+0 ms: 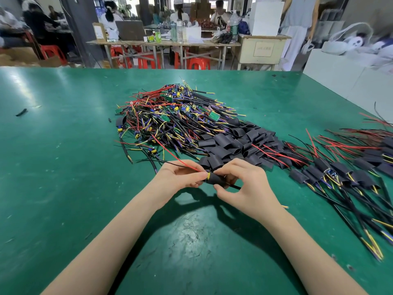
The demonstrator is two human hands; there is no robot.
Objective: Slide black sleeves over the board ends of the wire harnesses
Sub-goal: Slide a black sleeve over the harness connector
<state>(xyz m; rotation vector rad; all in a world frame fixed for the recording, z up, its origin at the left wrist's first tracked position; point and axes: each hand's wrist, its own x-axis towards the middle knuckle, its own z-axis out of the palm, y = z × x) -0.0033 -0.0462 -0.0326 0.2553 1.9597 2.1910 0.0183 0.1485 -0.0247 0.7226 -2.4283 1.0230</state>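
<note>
Just above the green table, my left hand [180, 174] pinches the board end of one wire harness [207, 175], whose red and black wires trail up to the left. My right hand [242, 180] grips a black sleeve [217, 180] that sits over that end, with a black cable sticking out below to the right. A big heap of bare harnesses with small green boards [170, 116] lies behind. Loose black sleeves [238, 141] are piled right of it. Sleeved harnesses [340, 173] lie in a row at the right.
The green table [63, 167] carries small wire scraps and a stray black piece [21, 112] at the far left. White boxes [344, 75] stand at the right edge. People sit at benches with red stools in the background.
</note>
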